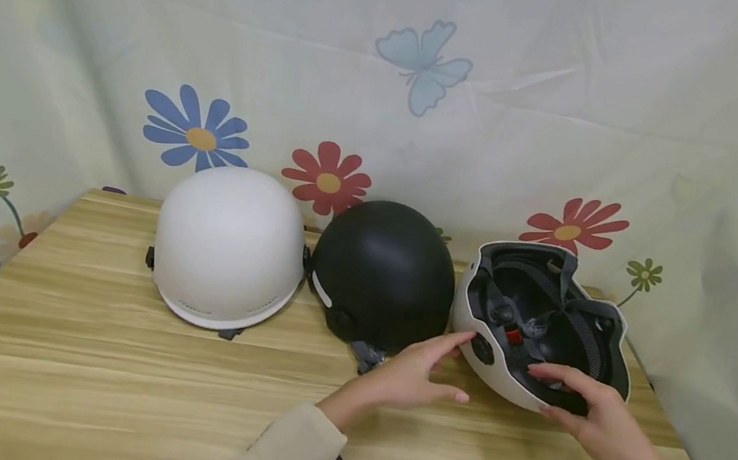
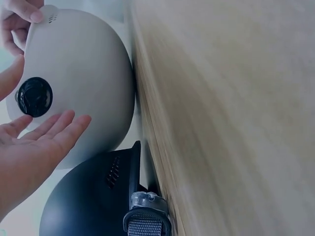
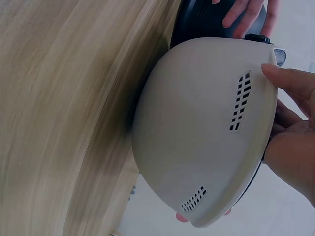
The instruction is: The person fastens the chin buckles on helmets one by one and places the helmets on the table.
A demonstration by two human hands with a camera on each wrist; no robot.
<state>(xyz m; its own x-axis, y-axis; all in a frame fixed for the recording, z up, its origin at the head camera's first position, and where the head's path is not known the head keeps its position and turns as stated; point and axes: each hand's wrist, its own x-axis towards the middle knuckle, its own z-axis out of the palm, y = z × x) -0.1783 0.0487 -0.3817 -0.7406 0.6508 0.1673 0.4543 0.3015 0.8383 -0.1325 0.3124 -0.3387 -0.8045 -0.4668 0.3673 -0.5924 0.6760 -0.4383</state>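
Observation:
A white helmet lies upturned at the right, its dark padded inside and straps facing up. My right hand pinches its near rim, thumb on the outer shell and fingers inside, as the right wrist view shows. Beside the round black side piece, my left hand reaches to the shell with fingers extended and thumb apart; fingertips are at or very near the surface. A red buckle part shows among the straps. Close on the left sits a black helmet, dome up.
Another white helmet stands dome up at the left, next to the black one. A strap with a clear buckle sticks out below the black helmet. The wooden table backs onto a flower-printed cloth.

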